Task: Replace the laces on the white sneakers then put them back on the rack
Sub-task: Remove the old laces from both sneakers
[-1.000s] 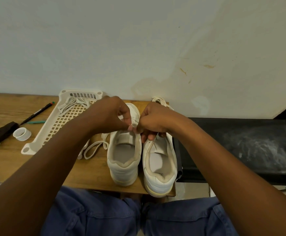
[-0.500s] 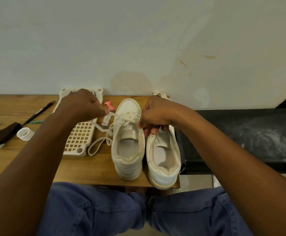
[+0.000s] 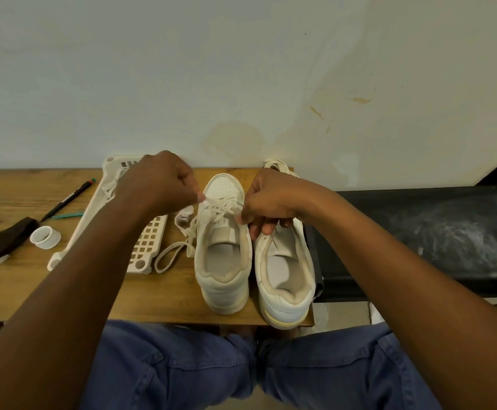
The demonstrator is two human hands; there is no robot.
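Head view: two white sneakers side by side on tabletop, heels toward person. Left hand pinches lace end over left sneaker; right hand, fingers curled, pinches lace's other side by right sneaker. White rack lies just left, pen beyond.

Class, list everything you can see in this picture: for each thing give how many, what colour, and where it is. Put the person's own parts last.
sneakers: two, white, side by side at the table's right end
lace: one, white, through the left sneaker, trailing left
rack: one, white, left of the sneakers
pen: one, black, left of the rack
ring: one, white, near the pen
table: one, wooden, against the wall
bench: one, black, right of the table
left hand: pinches the lace
right hand: pinches the lace
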